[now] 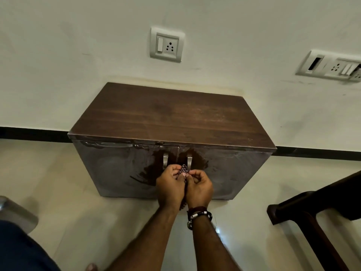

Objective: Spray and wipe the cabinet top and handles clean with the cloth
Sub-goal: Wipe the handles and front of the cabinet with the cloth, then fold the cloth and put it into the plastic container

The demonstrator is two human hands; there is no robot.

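Head view, looking down on a low wooden cabinet (172, 137) that stands on a pale tiled floor (64, 192) against a white wall (78, 55). Far left: a dark blue trouser leg (21, 249) and a blurred grey object (15, 214) at the frame edge. Left door: a metal left handle (165, 160) beside the centre seam, with a darker, smeared patch on the dusty door face around both handles. Centre: the left hand (170, 187) and right hand (199, 189) meet in front of the doors, below the handles, fingers curled, both pinching a small patterned cloth (184, 170) bunched between them. Right door: the right handle (189, 160), its lower end behind the cloth. Right wrist: dark bracelets (199, 214). Above: a wall socket (167, 45); upper right: a second socket panel (332, 65). Far right: dark wooden furniture (316, 212).
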